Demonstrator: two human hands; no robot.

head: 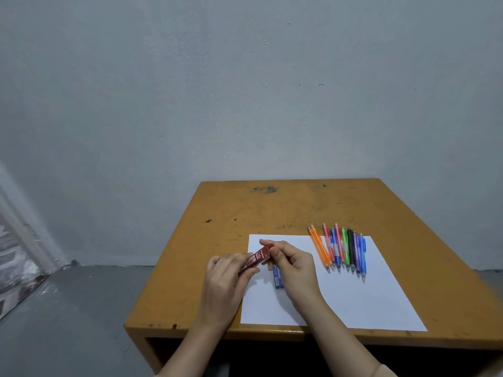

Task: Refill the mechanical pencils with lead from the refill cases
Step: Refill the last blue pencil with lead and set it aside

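A red lead refill case (258, 257) marked 2B is held tilted above the white paper sheet (353, 300). My left hand (227, 278) grips its lower end. My right hand (292, 263) pinches its upper cap end with thumb and fingers. A blue refill case (278, 280) lies flat on the paper, partly hidden under my right hand. Several mechanical pencils (340, 248) in orange, pink, blue, green, black and purple lie side by side across the paper's far right corner, tips pointing toward me.
The paper sits on a worn yellow-brown wooden desk (272, 210) that stands against a grey wall. The desk's left edge drops to a grey floor (68, 308). A door frame shows at the far left.
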